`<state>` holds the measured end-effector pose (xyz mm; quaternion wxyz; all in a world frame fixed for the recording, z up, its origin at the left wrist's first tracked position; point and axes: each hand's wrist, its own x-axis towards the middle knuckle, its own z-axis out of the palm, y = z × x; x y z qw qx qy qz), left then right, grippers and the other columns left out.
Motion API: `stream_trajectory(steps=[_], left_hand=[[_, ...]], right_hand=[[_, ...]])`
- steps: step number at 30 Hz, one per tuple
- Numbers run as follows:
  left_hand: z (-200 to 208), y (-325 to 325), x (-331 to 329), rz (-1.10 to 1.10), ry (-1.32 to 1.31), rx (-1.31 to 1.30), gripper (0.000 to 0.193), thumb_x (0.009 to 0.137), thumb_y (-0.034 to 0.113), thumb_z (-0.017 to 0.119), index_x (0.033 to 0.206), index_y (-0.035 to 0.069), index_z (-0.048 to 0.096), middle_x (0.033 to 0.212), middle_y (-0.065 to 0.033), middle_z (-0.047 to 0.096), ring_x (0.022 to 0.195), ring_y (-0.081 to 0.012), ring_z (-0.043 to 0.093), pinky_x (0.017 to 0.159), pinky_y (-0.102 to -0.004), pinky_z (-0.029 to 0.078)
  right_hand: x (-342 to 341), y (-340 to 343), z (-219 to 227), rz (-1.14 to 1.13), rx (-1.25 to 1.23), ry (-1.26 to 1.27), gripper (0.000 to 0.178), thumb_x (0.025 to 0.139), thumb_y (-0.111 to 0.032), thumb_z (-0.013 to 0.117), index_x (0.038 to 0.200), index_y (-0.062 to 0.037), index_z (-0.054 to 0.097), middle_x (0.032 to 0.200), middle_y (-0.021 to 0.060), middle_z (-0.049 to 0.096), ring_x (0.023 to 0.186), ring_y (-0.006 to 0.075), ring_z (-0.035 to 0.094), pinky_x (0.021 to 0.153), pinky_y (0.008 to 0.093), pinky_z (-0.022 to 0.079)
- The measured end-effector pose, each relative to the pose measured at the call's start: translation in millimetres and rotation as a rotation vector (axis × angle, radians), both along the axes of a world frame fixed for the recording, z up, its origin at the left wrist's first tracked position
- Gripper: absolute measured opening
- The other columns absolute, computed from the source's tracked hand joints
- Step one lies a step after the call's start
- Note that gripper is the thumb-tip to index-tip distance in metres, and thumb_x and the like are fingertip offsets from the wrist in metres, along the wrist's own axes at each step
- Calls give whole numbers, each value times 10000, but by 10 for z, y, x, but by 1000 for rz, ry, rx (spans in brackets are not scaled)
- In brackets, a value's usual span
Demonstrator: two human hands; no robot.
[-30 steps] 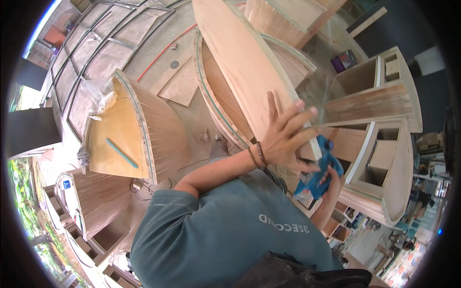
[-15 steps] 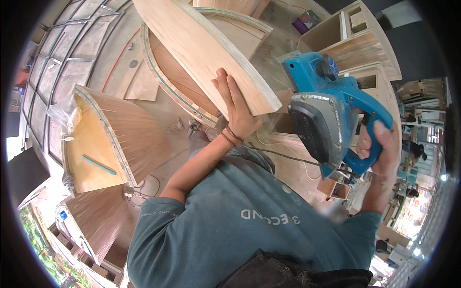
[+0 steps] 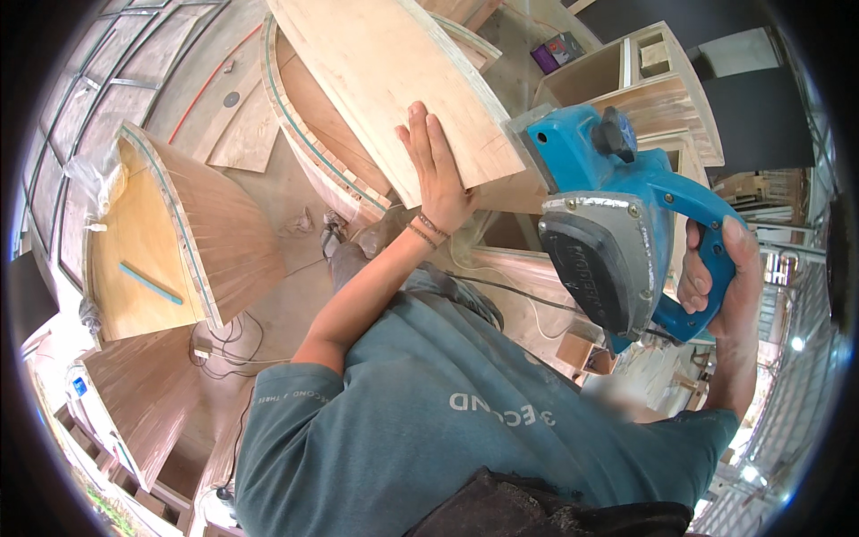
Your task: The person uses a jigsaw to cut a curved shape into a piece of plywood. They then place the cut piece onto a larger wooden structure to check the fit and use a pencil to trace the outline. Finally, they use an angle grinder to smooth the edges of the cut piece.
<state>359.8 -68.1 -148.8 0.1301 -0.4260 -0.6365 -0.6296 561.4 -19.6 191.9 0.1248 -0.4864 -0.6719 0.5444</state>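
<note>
My right hand (image 3: 727, 277) grips the rear handle of a blue electric planer (image 3: 617, 179), its fingers wrapped around the loop. The planer's front end is close to the right edge of a pale wooden panel (image 3: 403, 85); whether they touch, I cannot tell. My left hand (image 3: 440, 183) lies on the panel's face near its near end, fingers stretched out. Its thumb is hidden. Two thin bracelets circle that wrist. Below the panel, a curved wooden piece with a teal stripe along its rim (image 3: 309, 130) shows in part.
At left stands a curved wooden cabinet (image 3: 215, 224) with a teal strip (image 3: 150, 282) lying on its yellowish panel. Black cords (image 3: 237, 349) lie on the floor. A dark cord (image 3: 519, 291) runs below the planer. Wooden cabinet frames (image 3: 626, 80) and a purple-black box (image 3: 557, 54) are at far right.
The panel has turned so its broad face shows more and its edge less. My right hand and the planer have shifted slightly right and down. My left hand stays on the panel.
</note>
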Motion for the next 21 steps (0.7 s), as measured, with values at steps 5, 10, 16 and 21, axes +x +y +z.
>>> stream_trajectory(steps=[5,10,16,21], left_hand=[[-26,-24,11,45,0,11,1071,701,23,669,1573,-118,64,1624,-382,93,1535,-526,101,1224,-651,65],[123,-98,-68,36,149,59,987,683,76,717,1540,-47,242,1618,-365,137,1530,-510,150,1231,-642,75],[1280,-448,-627,-136,620,-75,525,749,299,772,1231,110,684,1156,-135,718,1301,-322,584,1139,-530,370],[1877,-361,-779,-491,402,-484,541,848,388,760,1298,112,640,698,-78,689,664,-304,689,671,-434,518]], right_hand=[[-26,-17,-44,-19,-66,179,559,1035,-488,499,1150,50,602,532,16,488,392,98,451,381,250,410],[109,29,-4,-54,-22,270,529,1057,-446,473,1191,49,602,551,4,477,410,94,449,395,252,404],[74,39,-151,-70,103,101,444,1000,-407,594,1095,25,640,608,-9,495,464,80,456,457,238,381],[95,141,-440,-46,141,-79,354,903,-372,738,830,-41,634,591,-5,530,483,71,495,475,231,382]])
